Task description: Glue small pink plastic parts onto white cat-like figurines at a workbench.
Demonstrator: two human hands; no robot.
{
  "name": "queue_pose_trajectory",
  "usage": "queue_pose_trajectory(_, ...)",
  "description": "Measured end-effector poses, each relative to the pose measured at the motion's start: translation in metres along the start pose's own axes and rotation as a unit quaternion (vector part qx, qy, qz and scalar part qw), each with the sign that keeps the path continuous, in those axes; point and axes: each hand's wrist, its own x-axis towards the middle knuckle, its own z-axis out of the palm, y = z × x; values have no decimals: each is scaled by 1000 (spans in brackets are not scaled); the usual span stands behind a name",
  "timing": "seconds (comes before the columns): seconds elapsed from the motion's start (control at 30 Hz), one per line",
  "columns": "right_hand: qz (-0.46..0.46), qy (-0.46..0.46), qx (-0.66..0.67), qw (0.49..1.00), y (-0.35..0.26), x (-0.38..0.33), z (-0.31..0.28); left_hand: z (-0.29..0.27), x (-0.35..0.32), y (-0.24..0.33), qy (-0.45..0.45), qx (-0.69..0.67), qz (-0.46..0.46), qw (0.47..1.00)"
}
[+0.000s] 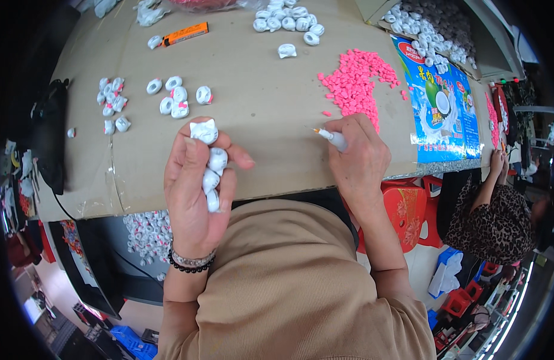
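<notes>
Several small white cat-head pieces [217, 159] sit in a row along the fingers of my left hand [196, 195]. The topmost one is pinched between thumb and forefinger. My right hand [361, 159] grips a small white needle-tipped glue bottle [334, 139], its thin tip pointing left toward the held pieces but apart from them. Just beyond my right hand spreads a pile of tiny bright pink pieces [352, 84]. Left of the pile, groups of white heads with pink bits [179, 94] rest on the cardboard-covered table [277, 162].
More plain white heads [289, 23] lie at the far middle, near an orange-and-black utility knife [186, 33]. A box of white heads [433, 30] stands far right above a blue printed sheet [439, 102]. An open drawer [148, 237] holds more heads. Another person [493, 222] sits at right.
</notes>
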Motion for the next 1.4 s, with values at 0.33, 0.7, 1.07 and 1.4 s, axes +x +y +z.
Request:
queue_pose_trajectory(0.33, 65, 5, 102, 993, 16, 3, -16, -5, -1, -9, -3, -2, -22, 1000)
queue_pose_trajectory(0.7, 45, -53, 70, 995, 14, 6, -9, 13, -8, -26, -17, 37, -92, 995)
queue_pose_trajectory(1.07, 239, -120, 552, 790, 10, 3, -19, 21, -6, -45, -75, 92, -116, 986)
queue_pose_trajectory(1.4, 276, -178, 751, 573, 15, 2, -16, 29, -7, -48, -85, 82, -129, 985)
